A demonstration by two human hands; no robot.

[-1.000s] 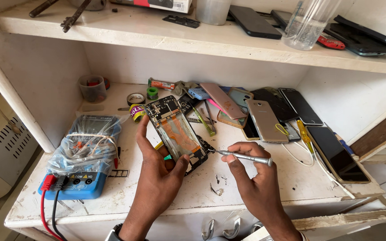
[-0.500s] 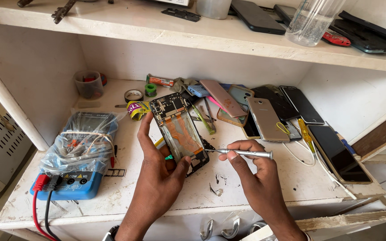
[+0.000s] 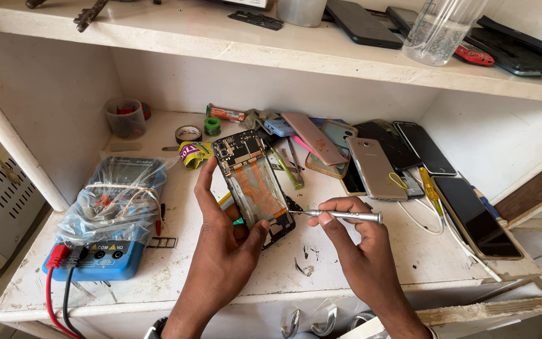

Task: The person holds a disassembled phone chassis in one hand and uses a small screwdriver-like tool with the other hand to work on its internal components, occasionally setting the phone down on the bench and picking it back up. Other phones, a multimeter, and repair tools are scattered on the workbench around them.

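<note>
Silver screwdriver [image 3: 346, 216] level, tip leftward, pinched in right hand [image 3: 362, 251]; left hand [image 3: 221, 242] gripping upright opened phone [image 3: 253, 185].

Head view, looking down and forward at a white work shelf.

The single camera sits above and just behind the person's hands, close to them, so the left hand [image 3: 224, 251] and right hand [image 3: 359, 251] rise from the bottom edge. It faces the back wall of the lower shelf [image 3: 158, 276], tilted downward; the upper shelf [image 3: 221, 31] crosses the top of the frame. No second view shares the scene.
</note>
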